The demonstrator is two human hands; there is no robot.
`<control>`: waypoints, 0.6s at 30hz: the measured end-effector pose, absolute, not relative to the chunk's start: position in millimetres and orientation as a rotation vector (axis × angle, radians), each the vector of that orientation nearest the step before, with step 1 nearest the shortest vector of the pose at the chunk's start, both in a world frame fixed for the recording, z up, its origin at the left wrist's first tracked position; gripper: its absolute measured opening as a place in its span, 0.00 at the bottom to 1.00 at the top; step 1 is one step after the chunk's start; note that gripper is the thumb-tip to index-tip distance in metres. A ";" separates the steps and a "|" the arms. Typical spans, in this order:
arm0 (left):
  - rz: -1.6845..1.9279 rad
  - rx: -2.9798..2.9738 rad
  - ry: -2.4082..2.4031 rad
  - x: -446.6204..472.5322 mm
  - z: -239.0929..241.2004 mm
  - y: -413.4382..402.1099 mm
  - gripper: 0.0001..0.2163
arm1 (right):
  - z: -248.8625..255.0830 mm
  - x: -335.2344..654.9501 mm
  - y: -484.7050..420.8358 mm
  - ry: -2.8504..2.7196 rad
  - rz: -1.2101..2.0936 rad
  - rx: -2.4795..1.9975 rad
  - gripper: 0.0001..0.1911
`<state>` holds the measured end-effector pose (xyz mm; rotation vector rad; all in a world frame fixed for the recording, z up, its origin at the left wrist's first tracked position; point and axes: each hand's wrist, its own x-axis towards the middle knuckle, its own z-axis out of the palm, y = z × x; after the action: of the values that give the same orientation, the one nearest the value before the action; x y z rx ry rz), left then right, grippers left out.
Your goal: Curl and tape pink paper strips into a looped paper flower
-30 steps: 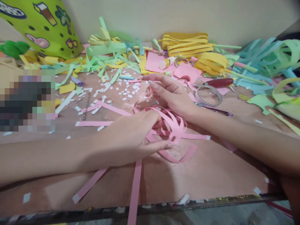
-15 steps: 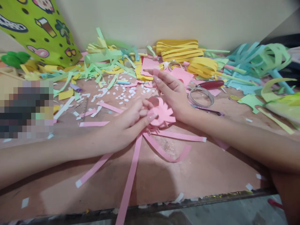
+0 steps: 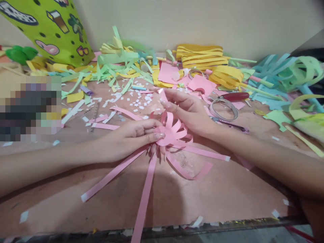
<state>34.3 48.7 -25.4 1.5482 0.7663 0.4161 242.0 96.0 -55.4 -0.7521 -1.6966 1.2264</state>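
Observation:
A pink paper flower [image 3: 170, 134] with looped strips is pinched in my left hand [image 3: 136, 136], thumb on its round centre and fingers beneath. Several of its loops arch up on the far and right sides. Long pink strips fan out from it; one strip [image 3: 144, 192] runs toward the table's front edge, and another [image 3: 205, 152] ends at the right in a white tab. Just above the flower, my right hand [image 3: 188, 109] pinches a pink strip end [image 3: 162, 96] with a pale tip between thumb and fingers.
Behind my hands lie white paper bits [image 3: 129, 98], green strips [image 3: 115, 62] and yellow paper lanterns [image 3: 202, 55]. To the right are a tape roll [image 3: 224, 109], purple scissors [image 3: 230, 124] and a red-handled tool [image 3: 234, 96]. A green patterned bag [image 3: 63, 37] stands back left.
More of the flower's loops now show, arching upward. My right hand has come down closer to the flower with a strip end. The whole view has shifted slightly.

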 end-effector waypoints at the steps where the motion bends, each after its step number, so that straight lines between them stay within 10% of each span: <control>1: 0.393 1.593 0.760 31.0 -24.6 49.2 0.08 | -55.4 241.6 94.9 -1.688 1.260 -0.744 0.20; 18: 0.174 1.774 0.710 31.4 -18.0 43.9 0.14 | -43.2 229.6 92.6 -1.619 1.499 -0.714 0.11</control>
<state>31.4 43.9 -18.0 1.7735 0.7101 0.1739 229.6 92.6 -43.2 -0.7140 -1.6194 1.4994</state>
